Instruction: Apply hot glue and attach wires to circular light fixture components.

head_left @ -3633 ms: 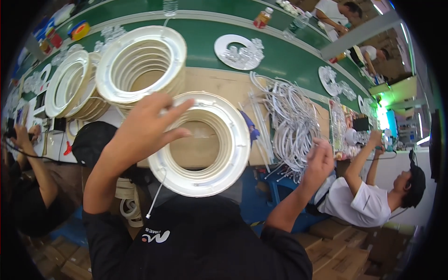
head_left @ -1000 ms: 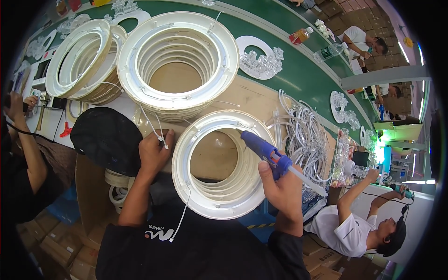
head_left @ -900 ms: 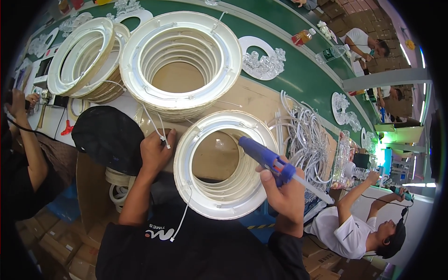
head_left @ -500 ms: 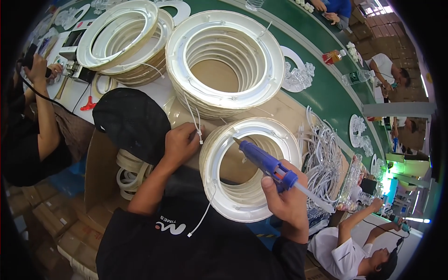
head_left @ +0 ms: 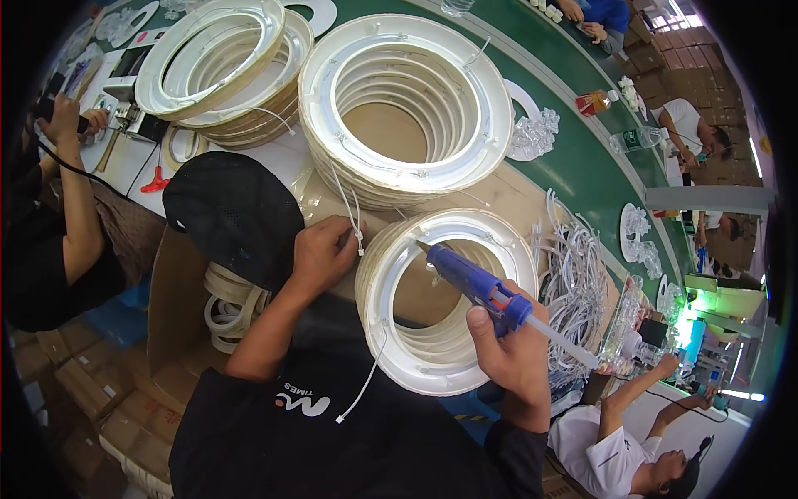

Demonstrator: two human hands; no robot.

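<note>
the right hand [head_left: 517,351] clamped a glue gun [head_left: 465,277] over the ring [head_left: 380,312] beside it; gluing seemed the step, next needing steadiness. the left hand's [head_left: 324,256] hold was unclear.

Smooth blue plastic on the glue gun [head_left: 467,277], smooth white on the front ring stack [head_left: 381,308]! Over to the cap [head_left: 237,218], matt black cloth, and those bundled cables [head_left: 573,303] seem plastic, though blurred here.

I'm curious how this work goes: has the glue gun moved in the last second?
Yes, the glue gun has shifted left, judged against the largest ring stack behind it.
</note>
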